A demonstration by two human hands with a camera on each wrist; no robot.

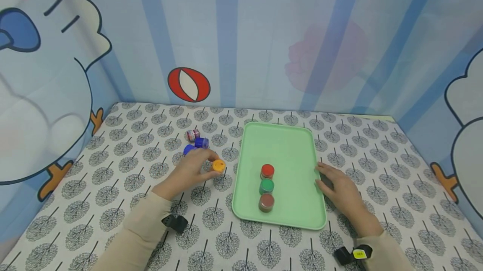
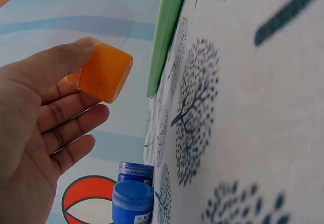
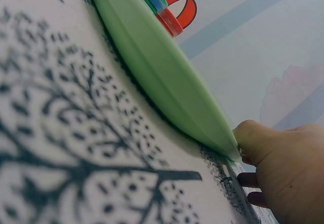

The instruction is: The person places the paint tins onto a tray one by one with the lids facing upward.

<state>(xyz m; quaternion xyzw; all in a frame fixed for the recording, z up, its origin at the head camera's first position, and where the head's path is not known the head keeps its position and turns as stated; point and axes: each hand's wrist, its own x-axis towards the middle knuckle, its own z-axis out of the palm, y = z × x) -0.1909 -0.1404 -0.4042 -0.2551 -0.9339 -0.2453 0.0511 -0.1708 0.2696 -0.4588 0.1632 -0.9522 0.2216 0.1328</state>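
Nearest the camera, at seven o'clock, lies the left sleeve (image 1: 132, 233), plain beige cloth falling in soft folds, with a black wrist camera (image 1: 175, 223) at its cuff. At five o'clock, a second black wrist device (image 1: 343, 256) carries a yellow label (image 1: 359, 254) whose dark lettering is too small to read.

The left hand (image 1: 188, 168) pinches a small orange jar (image 1: 219, 166) between thumb and fingers, off the worktop (image 1: 226, 241) and just beyond the tray's nine o'clock edge. The jar is smooth and blocky, with a flat-sided body.

Toward ten and eleven o'clock from it stand a blue jar (image 1: 201, 143), another blue jar (image 1: 188, 149) and a multicoloured container (image 1: 193, 135), its print illegible. In the left wrist view, both blue lids are ribbed at the rim, and the nearer blue jar bears a white label (image 2: 143, 218) with tiny characters, cut off by the frame.

The pale green tray (image 1: 294, 153) is a smooth rounded rectangle with a raised lip. On it, a red-lidded jar (image 1: 267, 171), a green-lidded jar (image 1: 266, 186) and a brown-lidded jar (image 1: 266, 202) form a row running from twelve to six o'clock. At the tray's three o'clock edge, the right hand (image 1: 341, 189) touches the rim with relaxed, fairly straight fingers.

Tree motifs cover the cloth on the worktop; at twelve o'clock hangs a blue-striped backdrop (image 1: 253, 53).
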